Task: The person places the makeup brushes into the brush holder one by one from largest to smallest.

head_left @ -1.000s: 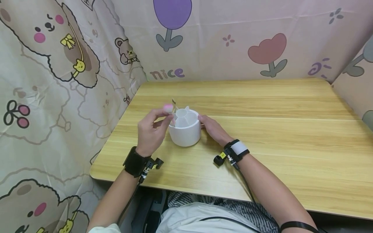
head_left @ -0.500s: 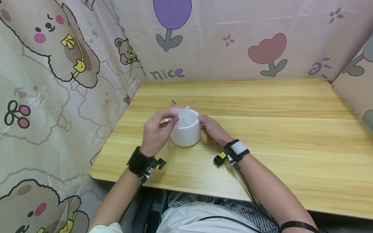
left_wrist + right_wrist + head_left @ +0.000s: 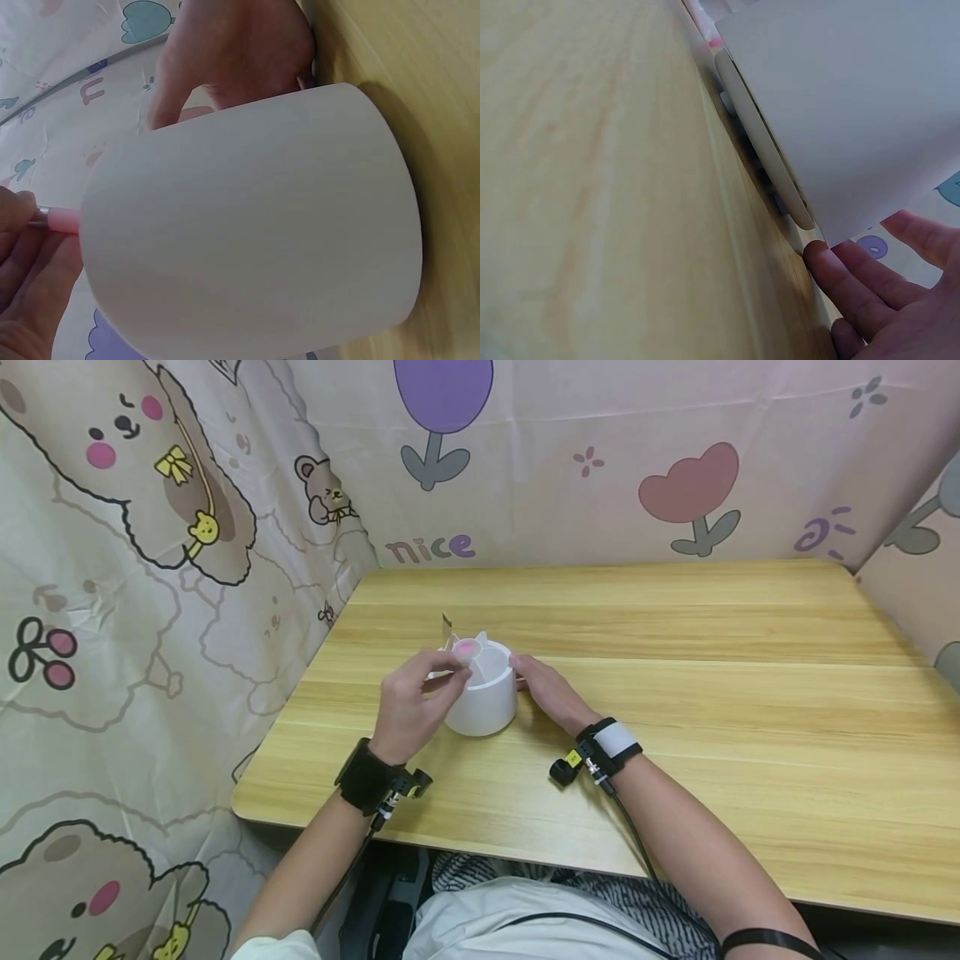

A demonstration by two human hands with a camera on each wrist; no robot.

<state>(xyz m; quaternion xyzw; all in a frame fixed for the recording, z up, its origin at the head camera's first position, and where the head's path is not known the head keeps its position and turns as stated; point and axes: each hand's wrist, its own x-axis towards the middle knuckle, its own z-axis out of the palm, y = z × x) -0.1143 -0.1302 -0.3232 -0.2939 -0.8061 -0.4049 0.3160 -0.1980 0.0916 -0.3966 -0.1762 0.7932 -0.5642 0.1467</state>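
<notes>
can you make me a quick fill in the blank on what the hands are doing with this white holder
1. The white holder stands on a ____ table.
2. The left hand pinches a tool whose tip is ____ in colour.
3. The right hand touches the holder's ____ side, as the person sees it.
4. That coloured tip is over the holder's open ____.

Missing words: wooden; pink; right; top

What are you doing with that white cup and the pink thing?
A person sits at a wooden table with a white cup that has dividers inside. The left hand pinches a thin stick with a pink tip and holds that tip over the cup's open top. The right hand rests against the cup's side, steadying it. The cup looks slightly tipped off the table.
</notes>
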